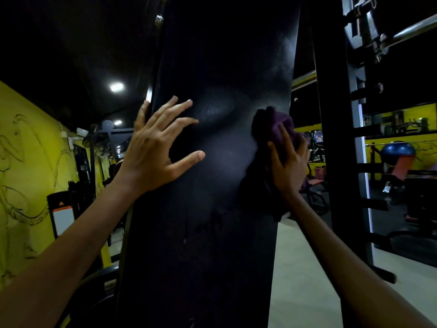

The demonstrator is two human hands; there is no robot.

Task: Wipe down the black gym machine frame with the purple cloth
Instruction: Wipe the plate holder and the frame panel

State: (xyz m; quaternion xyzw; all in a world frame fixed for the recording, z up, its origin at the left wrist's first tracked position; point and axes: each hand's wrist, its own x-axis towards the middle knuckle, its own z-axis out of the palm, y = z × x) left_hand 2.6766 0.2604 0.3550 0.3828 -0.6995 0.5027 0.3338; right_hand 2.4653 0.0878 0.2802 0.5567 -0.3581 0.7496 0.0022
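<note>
Purple cloth [281, 129] is bunched under your right hand [289, 164], fingers curled over it and pressing it flat against the right side of the black frame panel [212, 209], close to its right edge. A dark tail of the cloth hangs down below your wrist. Your left hand [156, 147] holds nothing: the fingers are spread wide, tips resting on the panel's face, with one finger hooked around its left edge, apparently to brace yourself.

Between your hands the panel shows a dull, slightly hazy sheen, and there are faint smears lower down near its middle. From that I judge you are mid-wipe, working at about chest height on the right side; whether the upper stretch is already clean is hard to tell in this light. The lower half, the left edge under your bracing hand and the neighbouring black upright [331, 138] to the right appear to be left to do.

Further out, a chrome bar [411, 30] crosses the rack on the right, a blue exercise ball [397, 150] sits beyond it, and a yellow wall [28, 150] runs along your left.
</note>
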